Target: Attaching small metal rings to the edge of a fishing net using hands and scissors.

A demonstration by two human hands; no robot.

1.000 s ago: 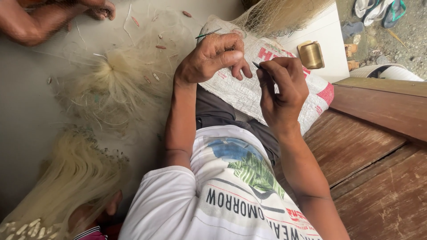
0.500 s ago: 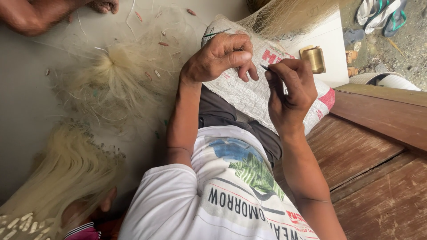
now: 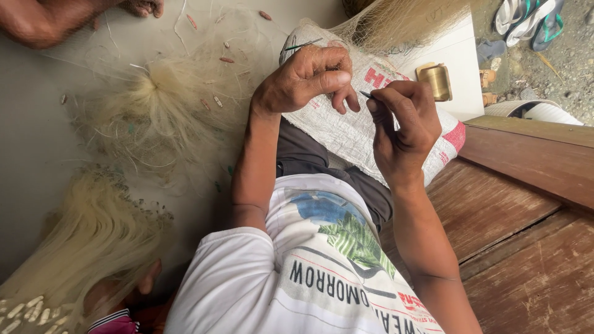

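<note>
A grey floor [image 3: 37, 136] carries pale net [image 3: 154, 105] with small floats; wooden boards [image 3: 513, 247] lie on the right, sandals [image 3: 526, 18] beyond. A white sack [image 3: 346, 133] rests across the lap. The left hand [image 3: 303, 77] curls its fingers [image 3: 337, 80] shut on a green needle [image 3: 300, 45] and net. Just beside it, the right hand [image 3: 402, 127] pinches a thin dark tool [image 3: 365, 94] between narrow fingers [image 3: 387, 108], its tip toward the left fingers. A brass spool [image 3: 436, 80] stands near.

The woven sack [image 3: 352, 127] is white with red print; the netting [image 3: 154, 111] is pale straw; the spool [image 3: 437, 80] is brass-gold; the shirt [image 3: 297, 272] is white with a blue-and-green picture; the boards [image 3: 526, 247] are reddish brown.
</note>
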